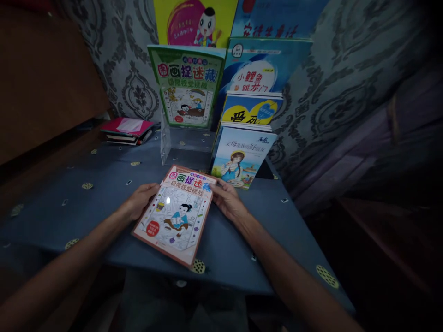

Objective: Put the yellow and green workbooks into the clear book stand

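Between my two hands is a picture book (180,216) with an orange-brown border, its cover facing up and tilted toward me above the front of the table. My left hand (141,200) grips its left edge, fingers partly hidden. Around the upper right edge my right hand (226,198) is closed, thumb on the cover. Behind it stands a clear tiered book stand (166,145). A green picture book (188,87) leans upright in its left column. At the lower right of the stand is a light-blue book (244,154) with a girl on the cover.
Further up the stand are a yellow-and-blue book (249,109), a teal book (273,60), a dark-blue book (277,18) and a yellow book (197,23). A small pile of books (127,129) lies at the back left of the patterned blue tablecloth (107,180). Patterned wallpaper backs the table.
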